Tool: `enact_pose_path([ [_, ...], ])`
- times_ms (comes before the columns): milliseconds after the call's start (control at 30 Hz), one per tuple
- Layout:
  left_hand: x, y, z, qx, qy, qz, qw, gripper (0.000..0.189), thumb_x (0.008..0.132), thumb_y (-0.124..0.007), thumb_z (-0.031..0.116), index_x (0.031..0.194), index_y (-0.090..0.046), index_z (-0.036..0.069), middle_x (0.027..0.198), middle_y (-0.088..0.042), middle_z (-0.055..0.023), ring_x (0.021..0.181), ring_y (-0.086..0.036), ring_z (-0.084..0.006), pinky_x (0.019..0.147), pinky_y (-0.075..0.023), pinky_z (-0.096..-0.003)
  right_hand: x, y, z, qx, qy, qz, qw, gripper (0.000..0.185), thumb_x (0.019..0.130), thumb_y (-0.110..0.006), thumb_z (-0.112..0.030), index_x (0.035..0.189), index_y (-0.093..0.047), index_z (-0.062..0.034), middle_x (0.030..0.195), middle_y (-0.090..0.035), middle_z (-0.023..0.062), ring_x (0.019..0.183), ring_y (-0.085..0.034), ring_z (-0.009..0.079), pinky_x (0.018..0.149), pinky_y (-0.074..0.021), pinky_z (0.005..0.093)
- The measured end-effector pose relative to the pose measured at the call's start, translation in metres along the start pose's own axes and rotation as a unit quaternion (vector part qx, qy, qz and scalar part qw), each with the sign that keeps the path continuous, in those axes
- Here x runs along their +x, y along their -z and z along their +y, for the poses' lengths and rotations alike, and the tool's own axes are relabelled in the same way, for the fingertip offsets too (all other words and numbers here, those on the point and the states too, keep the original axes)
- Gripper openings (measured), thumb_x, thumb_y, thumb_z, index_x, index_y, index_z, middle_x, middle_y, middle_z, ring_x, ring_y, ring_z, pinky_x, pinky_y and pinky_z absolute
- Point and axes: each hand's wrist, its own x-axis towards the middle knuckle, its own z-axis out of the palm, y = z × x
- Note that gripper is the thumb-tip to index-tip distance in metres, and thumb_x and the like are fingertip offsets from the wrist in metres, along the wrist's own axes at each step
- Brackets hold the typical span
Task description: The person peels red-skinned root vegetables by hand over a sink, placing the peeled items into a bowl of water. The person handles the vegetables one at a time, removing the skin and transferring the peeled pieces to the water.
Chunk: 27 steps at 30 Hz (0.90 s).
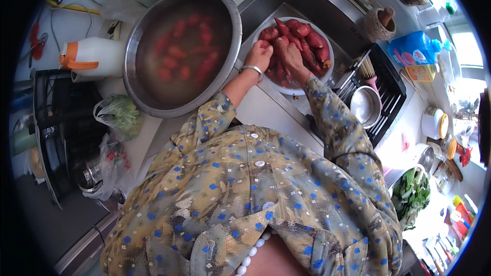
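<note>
A white basin (332,51) full of red-skinned sweet potatoes (315,40) sits in the stainless steel sink (264,5). Both of my hands are over its near left part. My left hand (260,58), with a bangle at the wrist, has its fingers curled at a sweet potato near the rim. Close beside it, my right hand (291,56) bends its fingers onto a sweet potato. The fingertips partly hide what lies between them. To the left stands a large metal basin (132,96) of cloudy water, with several sweet potatoes (177,51) under the surface.
Right of the sink, a black dish rack (395,84) holds a small metal bowl (365,106) and a brush (367,69). A stone mortar (378,27) and a blue bottle (416,48) stand behind it. At left are a white jug (98,56) and bagged greens (124,115).
</note>
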Motion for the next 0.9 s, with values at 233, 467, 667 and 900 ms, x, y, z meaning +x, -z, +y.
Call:
enact_pose_path([
  [233,-0.006,-0.021,0.033,-0.259,0.162,-0.084,0.949,0.039,0.089,-0.043,0.044,0.106,-0.054,0.011,0.091,-0.059,-0.0070,0.068,-0.056,-0.0147,0.051,-0.0449,-0.0276,-0.039,-0.007,-0.015,0.311,-0.187,0.105,0.926,0.047,0.091,-0.034,-0.038,0.099,-0.055,0.0040,0.076,-0.060,0.0162,0.068,-0.059,0.0314,0.059,-0.0478,0.0398],
  [467,-0.007,-0.004,0.029,-0.439,0.282,-0.150,0.840,0.052,0.090,-0.028,0.053,0.106,-0.054,0.010,0.084,-0.060,-0.0099,0.064,-0.058,-0.0208,0.044,-0.0411,-0.0240,-0.017,-0.059,0.133,0.459,-0.383,0.127,0.792,0.028,0.088,-0.043,-0.024,0.102,-0.058,-0.0040,0.093,-0.061,0.0106,0.085,-0.058,0.0219,0.070,-0.0476,0.0332],
  [667,0.010,0.010,0.011,-0.452,0.249,-0.096,0.851,0.049,0.092,-0.025,0.044,0.118,-0.045,0.007,0.100,-0.056,-0.0135,0.081,-0.057,-0.0272,0.059,-0.0472,-0.0315,-0.029,-0.033,0.114,0.700,-0.209,-0.100,0.676,0.020,0.087,-0.048,-0.017,0.097,-0.059,-0.0043,0.092,-0.061,0.0089,0.093,-0.056,0.0192,0.081,-0.0445,0.0328],
  [900,0.021,-0.006,-0.003,-0.505,0.156,-0.137,0.838,0.039,0.089,-0.042,0.039,0.116,-0.046,0.011,0.108,-0.055,-0.0100,0.090,-0.055,-0.0254,0.068,-0.0486,-0.0392,-0.068,0.038,-0.074,0.553,-0.145,-0.047,0.819,0.026,0.090,-0.042,-0.021,0.083,-0.058,-0.0013,0.090,-0.061,0.0097,0.089,-0.056,0.0235,0.078,-0.0427,0.0345],
])
